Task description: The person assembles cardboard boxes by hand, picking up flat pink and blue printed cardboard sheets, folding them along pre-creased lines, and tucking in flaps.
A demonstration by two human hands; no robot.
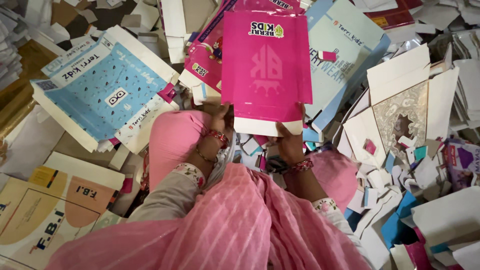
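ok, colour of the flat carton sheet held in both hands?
Bright pink carton sheet with a white flap along its near edge; head view.

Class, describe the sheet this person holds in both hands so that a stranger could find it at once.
Start at the seated person's pink knees among the heaped flat cartons. Just above them, the left hand and right hand grip the pink carton sheet by its white bottom flap. Unlike the light blue neighbours, it is plain bright magenta.

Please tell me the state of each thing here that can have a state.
Pink box sheet: flat, unfolded, held at its near edge.
Left hand: gripping the sheet.
Right hand: gripping the sheet.
Blue box sheets: flat, stacked.
Paper scraps: loose, scattered.
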